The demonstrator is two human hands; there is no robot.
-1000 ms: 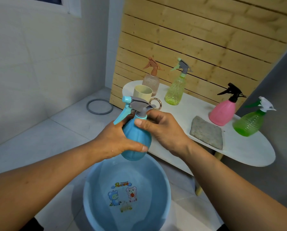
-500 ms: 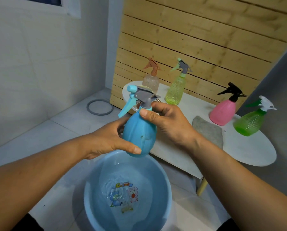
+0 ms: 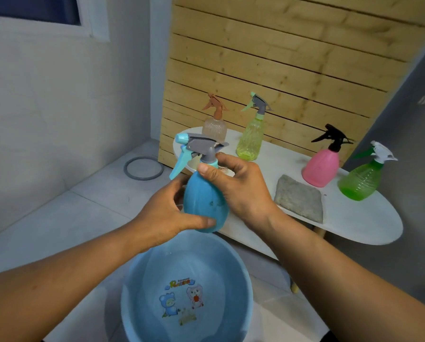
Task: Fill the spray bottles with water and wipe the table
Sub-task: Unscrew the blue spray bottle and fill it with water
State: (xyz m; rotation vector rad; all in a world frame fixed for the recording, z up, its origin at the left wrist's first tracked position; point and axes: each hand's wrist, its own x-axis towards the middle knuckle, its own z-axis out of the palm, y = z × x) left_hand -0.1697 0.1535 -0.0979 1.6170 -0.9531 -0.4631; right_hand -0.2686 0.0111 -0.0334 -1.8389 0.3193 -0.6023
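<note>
Spray bottle, blue, is held upright between both hands above the basin, long axis near vertical, nozzle pointing left. Left hand wraps the lower body; right hand grips the neck just below the grey trigger head, and is the nearer to the cap. Beyond the right hand, the desk carries four more spray bottles and one cloth. Count: five bottles, one basin, one cloth.

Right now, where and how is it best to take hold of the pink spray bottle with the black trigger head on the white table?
Probably grip the pink spray bottle around its narrow neck under the black trigger head, coming from above: it stands upright, and the belly below widens.
</note>
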